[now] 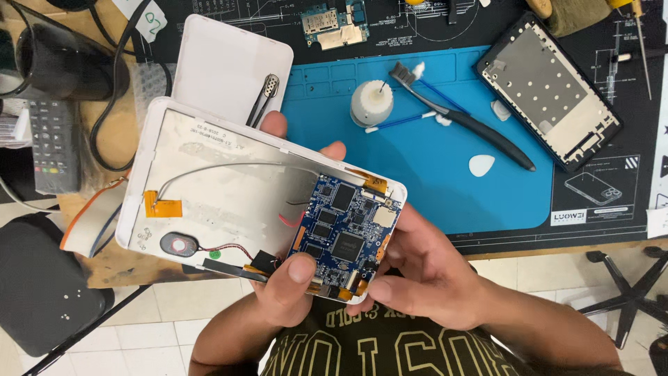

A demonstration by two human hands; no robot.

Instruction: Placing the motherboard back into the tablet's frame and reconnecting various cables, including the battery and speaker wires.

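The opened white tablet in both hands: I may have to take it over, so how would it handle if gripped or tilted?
The opened tablet looks thin and fairly light, so probably slightly flexible. Its bare blue circuit board and thin wires seem fragile; edge grips, like the left hand and right hand use, look safest.

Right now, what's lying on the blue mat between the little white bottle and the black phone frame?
In the head view, a toothbrush and blue-stemmed cotton swabs lie between the white bottle and the phone frame on the blue mat.

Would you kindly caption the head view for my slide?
Both hands hold an opened white tablet, blue circuit board exposed, above a blue mat.
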